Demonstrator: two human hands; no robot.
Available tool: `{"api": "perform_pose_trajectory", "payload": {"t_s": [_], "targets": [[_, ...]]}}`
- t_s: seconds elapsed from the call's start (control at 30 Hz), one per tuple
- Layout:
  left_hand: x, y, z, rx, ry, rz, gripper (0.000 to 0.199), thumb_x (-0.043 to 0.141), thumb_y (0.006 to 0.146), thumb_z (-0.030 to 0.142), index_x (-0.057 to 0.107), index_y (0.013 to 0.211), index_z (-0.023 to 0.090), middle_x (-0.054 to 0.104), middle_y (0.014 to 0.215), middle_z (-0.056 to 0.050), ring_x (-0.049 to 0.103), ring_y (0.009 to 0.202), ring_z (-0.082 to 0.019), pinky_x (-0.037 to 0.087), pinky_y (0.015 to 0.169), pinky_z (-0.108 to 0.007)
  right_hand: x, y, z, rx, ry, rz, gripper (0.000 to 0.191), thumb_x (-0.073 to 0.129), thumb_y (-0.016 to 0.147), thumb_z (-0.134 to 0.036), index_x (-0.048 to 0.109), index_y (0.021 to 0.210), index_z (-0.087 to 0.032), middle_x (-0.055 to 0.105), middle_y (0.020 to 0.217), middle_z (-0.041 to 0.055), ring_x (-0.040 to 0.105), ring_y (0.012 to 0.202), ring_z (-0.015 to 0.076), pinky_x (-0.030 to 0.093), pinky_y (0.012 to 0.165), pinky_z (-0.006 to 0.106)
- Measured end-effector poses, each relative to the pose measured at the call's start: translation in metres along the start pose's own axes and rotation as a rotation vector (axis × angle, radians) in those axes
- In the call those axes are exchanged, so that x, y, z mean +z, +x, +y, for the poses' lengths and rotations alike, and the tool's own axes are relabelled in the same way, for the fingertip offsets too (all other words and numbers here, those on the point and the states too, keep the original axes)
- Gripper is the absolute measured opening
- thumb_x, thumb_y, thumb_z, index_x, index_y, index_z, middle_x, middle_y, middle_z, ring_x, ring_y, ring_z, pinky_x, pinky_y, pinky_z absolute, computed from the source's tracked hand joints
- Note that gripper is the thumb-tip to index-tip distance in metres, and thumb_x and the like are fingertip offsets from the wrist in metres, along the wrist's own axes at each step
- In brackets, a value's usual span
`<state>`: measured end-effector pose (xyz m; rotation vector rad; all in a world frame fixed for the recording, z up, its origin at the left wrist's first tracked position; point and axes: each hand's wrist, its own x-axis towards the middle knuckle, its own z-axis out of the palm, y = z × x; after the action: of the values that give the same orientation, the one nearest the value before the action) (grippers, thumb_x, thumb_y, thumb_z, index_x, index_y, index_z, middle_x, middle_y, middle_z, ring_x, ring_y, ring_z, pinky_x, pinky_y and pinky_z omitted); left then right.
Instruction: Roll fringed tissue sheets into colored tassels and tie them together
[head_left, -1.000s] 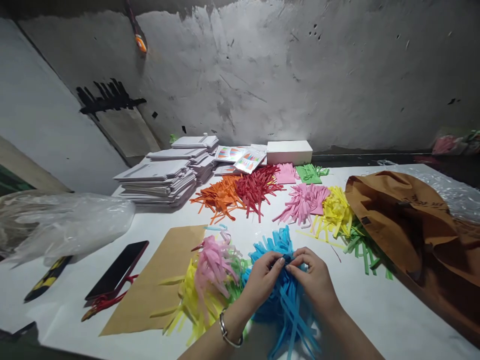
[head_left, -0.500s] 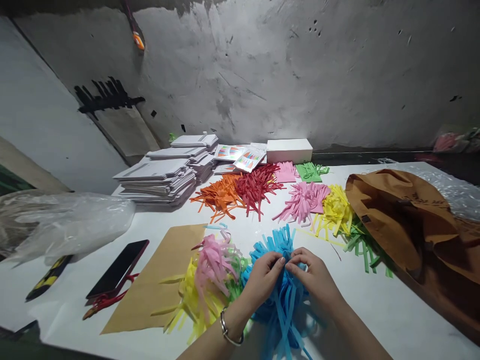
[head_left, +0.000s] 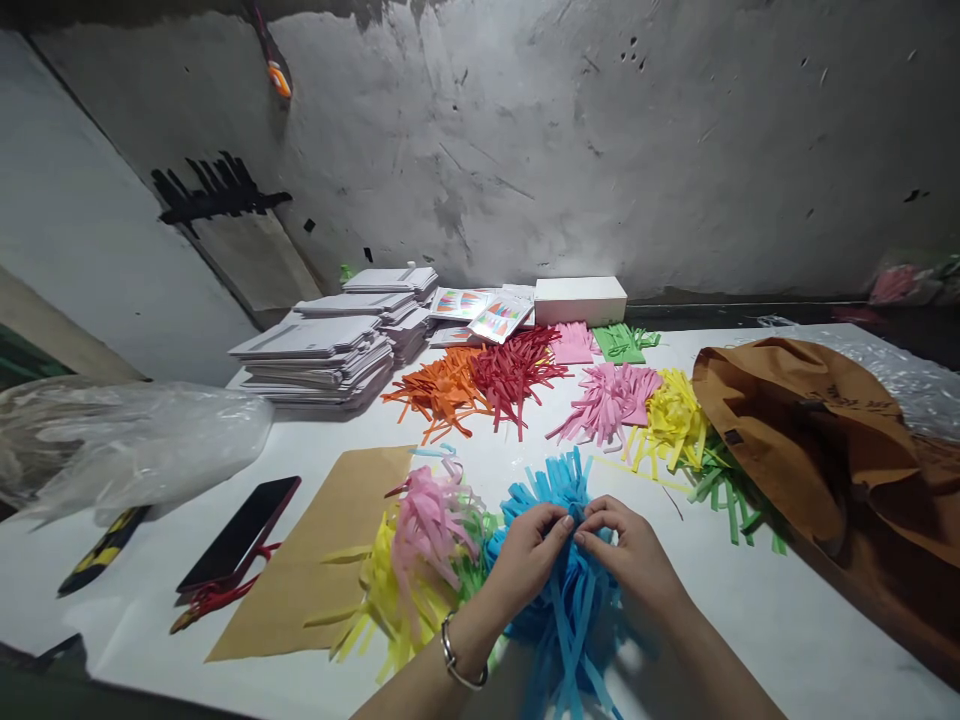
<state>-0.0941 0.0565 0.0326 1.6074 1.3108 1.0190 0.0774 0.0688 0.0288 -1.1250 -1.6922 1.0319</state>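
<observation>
A bunch of blue paper fringe (head_left: 570, 625) lies at the table's front, its cut strips spreading up and down. My left hand (head_left: 529, 550), with a silver bracelet on the wrist, pinches the fringe near its middle. From the other side my right hand (head_left: 626, 545) pinches it too, thumb and forefinger close to the left fingertips. The exact spot they grip is partly hidden by the fingers. To the left of my hands lie pink fringe (head_left: 431, 525), yellow fringe (head_left: 401, 590) and a little green fringe (head_left: 472, 560), partly over a brown paper sheet (head_left: 300, 580).
Orange fringe (head_left: 442, 385), red fringe (head_left: 521, 370) and more pink fringe (head_left: 611, 400) lie farther back. Stacked white packets (head_left: 315, 360) and a white box (head_left: 581, 300) stand near the wall. A phone (head_left: 240, 535) and cutter (head_left: 105, 550) lie left; brown cloth (head_left: 817, 450) lies right.
Both hands stay pinched on the blue fringe, with only a very slight shift of the fingers. The whole view has moved a touch; the objects on the table keep their places.
</observation>
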Motion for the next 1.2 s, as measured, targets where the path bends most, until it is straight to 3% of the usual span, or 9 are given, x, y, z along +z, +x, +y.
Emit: {"api": "perform_pose_trajectory", "payload": {"t_s": [0.47,0.6,0.7,0.8,0.93,1.03,1.2], "targets": [[0.002,-0.001,-0.006,0.049,0.048,0.014,0.031,0.059,0.089,0.046,0.067,0.088,0.016,0.068,0.083,-0.005,0.058,0.075,-0.019,0.045,0.067,-0.027,0.013,-0.003,-0.007,-0.084,-0.116,0.089,0.012,0.054,0.078,-0.02,0.049,0.067,-0.022,0.059,0.083,0.0015,0.061,0.083,0.0186,0.049,0.076,0.028],[-0.003,0.001,-0.004,0.098,0.156,0.016,0.02,0.054,0.09,0.032,0.066,0.083,0.018,0.065,0.077,-0.003,0.058,0.072,-0.018,0.044,0.067,-0.028,0.007,-0.002,-0.004,-0.128,-0.206,0.158,0.012,0.051,0.078,-0.017,0.045,0.07,-0.023,0.06,0.08,0.0017,0.059,0.08,0.0201,0.048,0.073,0.031],[-0.003,0.0,0.001,0.155,0.254,0.01,0.015,0.051,0.088,0.022,0.066,0.085,0.019,0.066,0.081,-0.004,0.059,0.077,-0.02,0.044,0.072,-0.03,0.005,-0.005,-0.001,-0.174,-0.318,0.257,0.011,0.05,0.08,-0.017,0.046,0.073,-0.024,0.059,0.081,0.0037,0.056,0.085,0.0245,0.043,0.083,0.04],[0.0,-0.003,0.006,0.199,0.335,0.004,0.015,0.05,0.09,0.021,0.065,0.088,0.019,0.066,0.085,-0.006,0.061,0.08,-0.021,0.047,0.074,-0.032,0.008,-0.009,-0.002,-0.222,-0.393,0.275,0.004,0.053,0.084,-0.021,0.055,0.087,-0.022,0.061,0.09,0.0065,0.055,0.09,0.0268,0.04,0.089,0.045],[0.005,-0.005,0.005,0.252,0.431,-0.006,0.017,0.048,0.093,0.018,0.064,0.092,0.018,0.067,0.089,-0.008,0.064,0.082,-0.022,0.051,0.075,-0.033,0.014,-0.014,-0.005,-0.214,-0.45,0.238,0.035,0.054,0.084,-0.021,0.06,0.119,-0.018,0.062,0.116,0.0146,0.054,0.108,0.0337,0.035,0.095,0.052],[0.006,-0.005,-0.001,0.301,0.493,-0.019,0.018,0.049,0.092,0.015,0.065,0.099,0.019,0.067,0.093,-0.008,0.065,0.083,-0.023,0.053,0.075,-0.035,0.011,-0.012,-0.005,-0.165,-0.447,0.191,0.028,0.047,0.087,-0.019,0.069,0.104,-0.02,0.067,0.106,0.0138,0.058,0.101,0.0339,0.033,0.095,0.053],[0.002,-0.004,-0.008,0.469,0.64,0.062,0.053,0.05,0.086,0.001,0.054,0.134,0.023,0.055,0.133,-0.015,0.055,0.118,-0.031,0.048,0.098,-0.05,-0.006,-0.007,-0.006,-0.031,-0.295,0.112,0.026,0.047,0.088,-0.026,0.073,0.091,-0.022,0.072,0.086,0.0084,0.064,0.079,0.027,0.042,0.074,0.038]]}}
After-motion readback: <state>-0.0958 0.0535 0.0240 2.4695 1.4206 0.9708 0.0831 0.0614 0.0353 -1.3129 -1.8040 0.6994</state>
